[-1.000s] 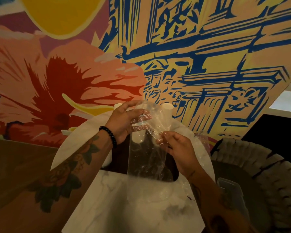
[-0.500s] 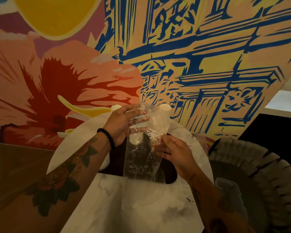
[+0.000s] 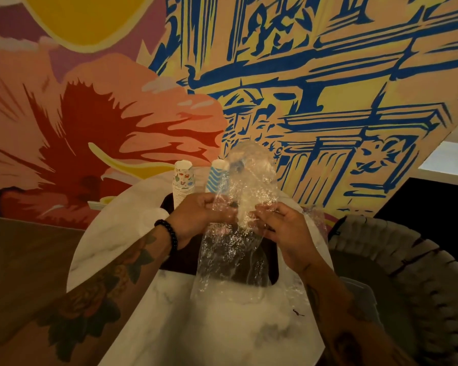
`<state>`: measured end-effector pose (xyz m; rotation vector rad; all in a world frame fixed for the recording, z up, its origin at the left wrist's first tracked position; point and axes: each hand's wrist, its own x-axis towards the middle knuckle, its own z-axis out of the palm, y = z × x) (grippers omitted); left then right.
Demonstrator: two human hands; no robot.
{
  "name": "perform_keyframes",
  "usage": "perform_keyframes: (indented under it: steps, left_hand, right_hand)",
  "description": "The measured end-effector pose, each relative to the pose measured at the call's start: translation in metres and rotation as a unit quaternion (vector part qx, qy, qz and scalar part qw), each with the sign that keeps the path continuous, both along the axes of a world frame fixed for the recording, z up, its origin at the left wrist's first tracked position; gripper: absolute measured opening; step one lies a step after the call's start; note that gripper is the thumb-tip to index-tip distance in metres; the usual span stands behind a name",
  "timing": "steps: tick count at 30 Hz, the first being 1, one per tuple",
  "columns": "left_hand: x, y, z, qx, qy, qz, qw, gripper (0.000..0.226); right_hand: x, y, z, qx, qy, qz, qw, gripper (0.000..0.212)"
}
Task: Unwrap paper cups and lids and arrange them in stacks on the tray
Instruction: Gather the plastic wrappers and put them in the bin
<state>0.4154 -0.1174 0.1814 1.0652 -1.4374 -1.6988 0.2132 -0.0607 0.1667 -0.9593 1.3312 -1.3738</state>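
Pinching one crumpled clear wrapper [image 3: 232,256] above the tray [image 3: 271,262]: left hand [image 3: 197,219], right hand [image 3: 282,229]; both clamped tight.

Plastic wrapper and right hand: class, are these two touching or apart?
Touching. The head view shows the right hand pinching the plastic wrapper; the left hand grips its other side.

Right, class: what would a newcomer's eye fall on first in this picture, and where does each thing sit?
The bright mural of a red flower and blue buildings fills the wall behind. At centre, the left hand and right hand grip a crinkled clear wrap above the dark tray. A patterned cup stack and a striped stack stand behind the left hand.
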Motion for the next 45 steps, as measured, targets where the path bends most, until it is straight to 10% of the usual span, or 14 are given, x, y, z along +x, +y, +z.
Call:
perform_keyframes:
  steps: [11, 24, 45]
  left_hand:
    - [0.01, -0.001, -0.009, 0.057, 0.144, 0.069, 0.985, 0.025]
    - [0.016, -0.014, -0.009, 0.083, 0.229, 0.064, 0.968, 0.018]
    - [0.018, -0.015, 0.006, 0.069, 0.261, 0.064, 0.961, 0.025]
  right_hand:
    - [0.008, 0.004, -0.005, 0.039, 0.009, 0.109, 0.993, 0.027]
    - [0.007, 0.009, -0.025, 0.023, -0.369, 0.044, 0.928, 0.017]
    - [0.0, 0.026, -0.054, 0.126, -0.223, 0.022, 0.966, 0.029]
